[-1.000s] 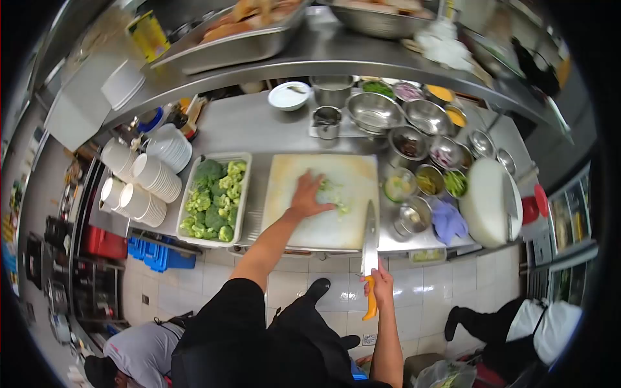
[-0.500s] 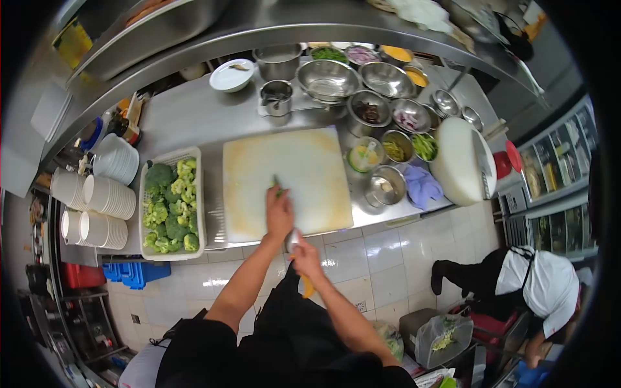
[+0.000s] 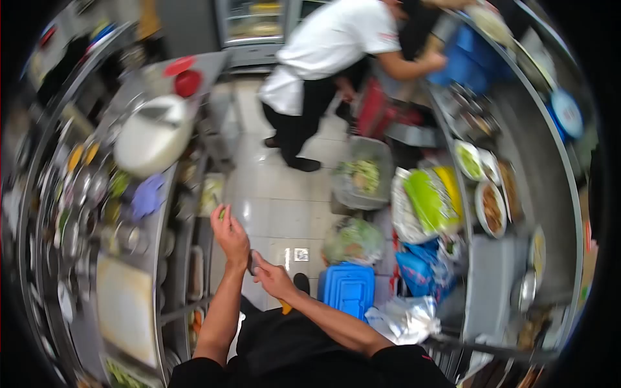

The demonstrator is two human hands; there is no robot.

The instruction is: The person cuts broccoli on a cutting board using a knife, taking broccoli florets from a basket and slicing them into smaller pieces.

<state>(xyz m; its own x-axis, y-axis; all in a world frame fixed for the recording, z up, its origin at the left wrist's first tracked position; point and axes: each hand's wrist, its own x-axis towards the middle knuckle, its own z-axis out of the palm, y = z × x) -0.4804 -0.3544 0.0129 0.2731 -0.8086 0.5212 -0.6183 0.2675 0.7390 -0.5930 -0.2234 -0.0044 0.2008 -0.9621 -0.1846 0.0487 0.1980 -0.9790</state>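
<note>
My left hand is raised over the floor aisle, its fingers closed around a small green vegetable piece, mostly hidden and blurred. Just below it, my right hand grips a knife by its yellow-orange handle. Part of the dark blade shows near my left wrist; the rest is hidden. The stained white cutting board lies on the steel counter to the left, apart from both hands.
A co-worker in a white shirt leans over the far right counter. A grey bin with greens, a clear bag and a blue lidded box stand along the right. Steel bowls and a large white round block crowd the left counter.
My view and body have swung right, from the cutting board to the aisle. My left hand has left the board with the green piece; the knife stays in my right hand.
</note>
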